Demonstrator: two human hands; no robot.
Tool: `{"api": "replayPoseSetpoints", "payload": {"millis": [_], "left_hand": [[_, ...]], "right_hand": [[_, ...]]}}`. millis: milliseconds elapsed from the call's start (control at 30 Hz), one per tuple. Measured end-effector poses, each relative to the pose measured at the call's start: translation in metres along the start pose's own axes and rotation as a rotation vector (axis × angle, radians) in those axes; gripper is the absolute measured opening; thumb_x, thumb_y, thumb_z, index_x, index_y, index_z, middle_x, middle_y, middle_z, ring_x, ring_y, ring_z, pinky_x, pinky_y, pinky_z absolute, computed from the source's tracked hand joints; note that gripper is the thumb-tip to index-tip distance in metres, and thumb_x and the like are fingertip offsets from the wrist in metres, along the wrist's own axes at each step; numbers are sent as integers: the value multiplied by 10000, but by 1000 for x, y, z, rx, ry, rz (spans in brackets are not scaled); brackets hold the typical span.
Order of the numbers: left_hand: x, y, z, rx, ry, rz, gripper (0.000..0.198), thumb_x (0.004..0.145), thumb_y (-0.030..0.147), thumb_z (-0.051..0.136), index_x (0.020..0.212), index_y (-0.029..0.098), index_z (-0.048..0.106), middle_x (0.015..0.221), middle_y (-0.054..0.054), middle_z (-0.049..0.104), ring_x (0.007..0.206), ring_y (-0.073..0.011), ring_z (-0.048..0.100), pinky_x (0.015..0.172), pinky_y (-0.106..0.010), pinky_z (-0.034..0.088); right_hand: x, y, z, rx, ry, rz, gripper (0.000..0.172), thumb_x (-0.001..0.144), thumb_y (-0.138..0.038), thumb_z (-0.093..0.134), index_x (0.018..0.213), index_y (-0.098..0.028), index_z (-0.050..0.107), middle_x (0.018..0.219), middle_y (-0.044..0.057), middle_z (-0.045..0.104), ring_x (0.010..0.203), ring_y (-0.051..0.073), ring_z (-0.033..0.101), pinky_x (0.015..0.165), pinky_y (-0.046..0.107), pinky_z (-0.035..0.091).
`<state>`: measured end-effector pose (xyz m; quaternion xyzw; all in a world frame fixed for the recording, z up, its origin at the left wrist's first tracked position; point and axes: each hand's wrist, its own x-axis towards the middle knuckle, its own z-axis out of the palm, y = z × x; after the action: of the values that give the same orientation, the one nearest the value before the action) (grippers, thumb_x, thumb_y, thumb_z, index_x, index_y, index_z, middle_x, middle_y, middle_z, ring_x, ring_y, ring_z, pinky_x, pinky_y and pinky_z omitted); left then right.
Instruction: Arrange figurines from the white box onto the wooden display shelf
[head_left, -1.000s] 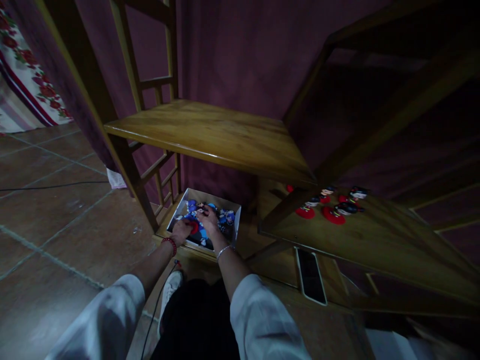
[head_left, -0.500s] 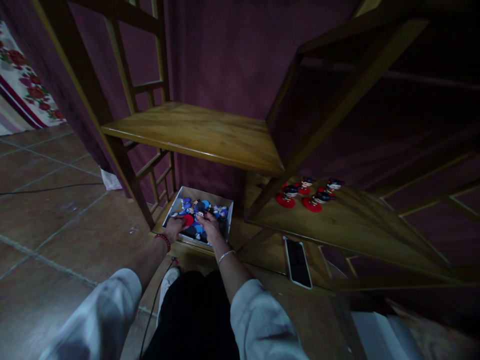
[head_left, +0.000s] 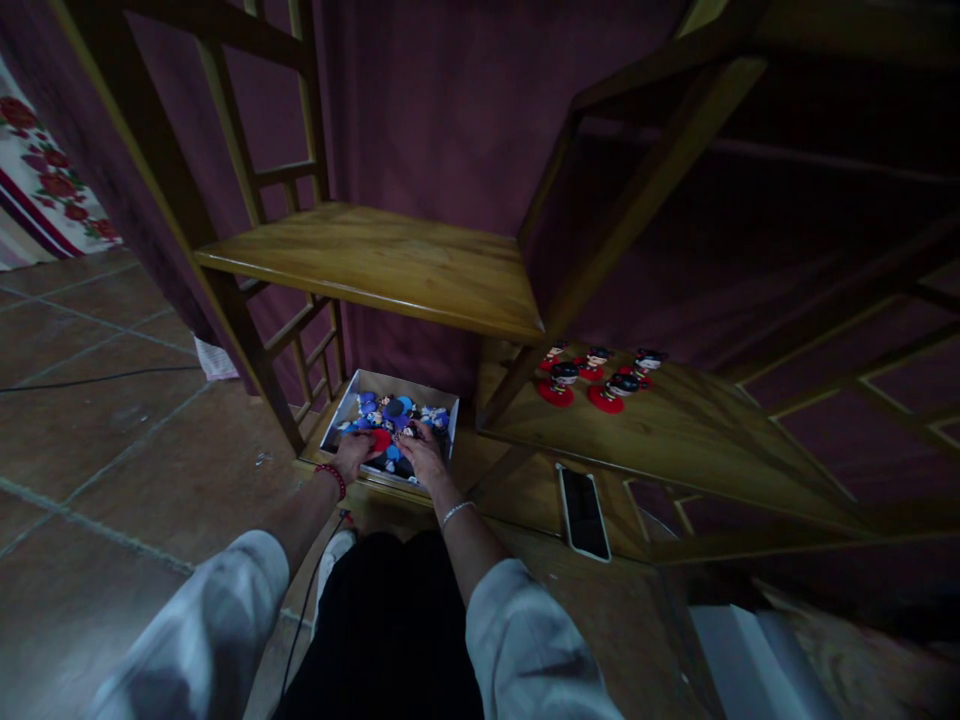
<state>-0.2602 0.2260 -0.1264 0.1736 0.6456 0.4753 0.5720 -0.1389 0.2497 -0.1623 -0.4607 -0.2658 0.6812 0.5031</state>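
Observation:
My left hand, with a red bead bracelet on the wrist, pinches the edge of a red disc over a white box. Right beside it my right hand is closed round a small black-haired figurine. Blue, purple and white figurines lie jumbled inside the box, which stands on the low shelf. On the shelf to the right stand several black-haired figurines on red round bases.
A phone-like black panel with a white rim lies on the lower board. The wooden shelf juts out above the box. A thin cable runs by my foot. White box-like object at lower right.
The view has shifted slightly, and another red-based figurine now shows at the left of the group. Both hands stay over the box, the red disc still in my left hand.

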Motion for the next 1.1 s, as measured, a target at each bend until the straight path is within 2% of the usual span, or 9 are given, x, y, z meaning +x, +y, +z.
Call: {"api": "replayPoseSetpoints", "payload": {"millis": [67, 300, 633, 900, 1100], "left_hand": [[-2, 0, 2, -4, -4, -3, 105, 706, 15, 513, 735, 116, 510, 774, -84, 639, 733, -143, 625, 708, -281, 523], [-11, -1, 11, -13, -85, -7, 125, 729, 26, 482, 783, 124, 539, 776, -75, 657, 743, -142, 633, 688, -269, 528], [-19, -1, 17, -72, -168, -37, 163, 737, 40, 464, 848, 98, 568, 775, -85, 663, 704, -134, 627, 677, -270, 525], [-21, -4, 16, -88, -220, -41, 148, 788, 146, 443, 866, 122, 567, 747, -72, 660, 710, -139, 631, 678, -268, 523], [-23, -6, 15, -156, -237, -69, 97, 798, 167, 442, 792, 140, 535, 745, -59, 648, 707, -138, 631, 653, -263, 528]], "right_hand": [[-3, -2, -2, -13, -17, -17, 571, 474, -151, 684, 1013, -233, 517, 660, -51, 616, 646, 120, 614, 635, 260, 489], [-8, -5, -7, -111, 13, -35, 472, 515, -202, 657, 978, -200, 568, 731, -14, 637, 670, 123, 594, 594, 235, 465], [-11, -11, -20, -94, 8, 5, 455, 530, -174, 661, 973, -230, 574, 809, -13, 637, 728, 114, 595, 665, 241, 471], [-15, -12, -23, -145, -54, -18, 524, 541, -205, 672, 1052, -247, 560, 837, -12, 633, 739, 109, 587, 676, 235, 464], [-18, -11, -21, -184, -84, -56, 563, 522, -223, 675, 1073, -201, 559, 773, -4, 638, 658, 107, 576, 646, 245, 462]]}}
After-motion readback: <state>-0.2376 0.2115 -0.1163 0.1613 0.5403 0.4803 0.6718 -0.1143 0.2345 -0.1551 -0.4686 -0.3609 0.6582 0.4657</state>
